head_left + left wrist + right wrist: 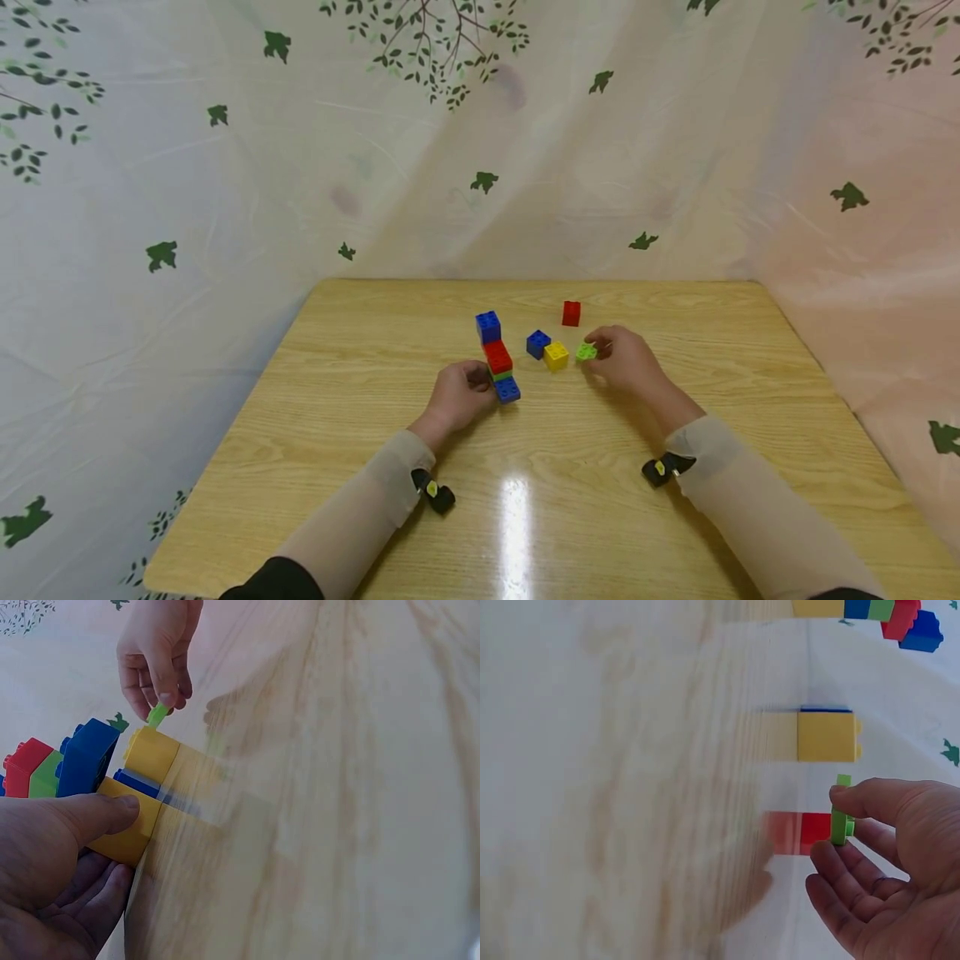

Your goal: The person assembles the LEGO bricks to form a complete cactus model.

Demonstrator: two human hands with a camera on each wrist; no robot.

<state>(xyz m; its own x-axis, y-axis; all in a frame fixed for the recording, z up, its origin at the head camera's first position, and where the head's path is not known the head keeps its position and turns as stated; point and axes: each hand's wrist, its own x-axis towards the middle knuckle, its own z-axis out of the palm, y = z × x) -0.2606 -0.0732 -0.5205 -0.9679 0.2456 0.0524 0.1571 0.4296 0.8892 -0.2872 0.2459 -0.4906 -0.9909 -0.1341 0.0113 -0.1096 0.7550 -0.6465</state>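
Note:
On the table stands a leaning stack of toy building bricks [498, 357], with blue, red and green pieces stepping outward above a yellow base brick [124, 836]. My left hand [459, 395] grips that yellow base, thumb on its near face in the left wrist view. Between thumb and fingertips, my right hand [624, 360] pinches a thin light-green brick [840, 817], held just above the tabletop. Left of it sit a loose yellow brick [556, 356] and a loose blue brick [537, 344], side by side. A red brick [572, 313] lies farther back.
The wooden table [375, 317] reaches back to a pale cloth backdrop [420, 192] printed with leaves, which also hangs along both sides. A bright reflection shows near the table's front. Each wrist carries a small black camera [660, 471].

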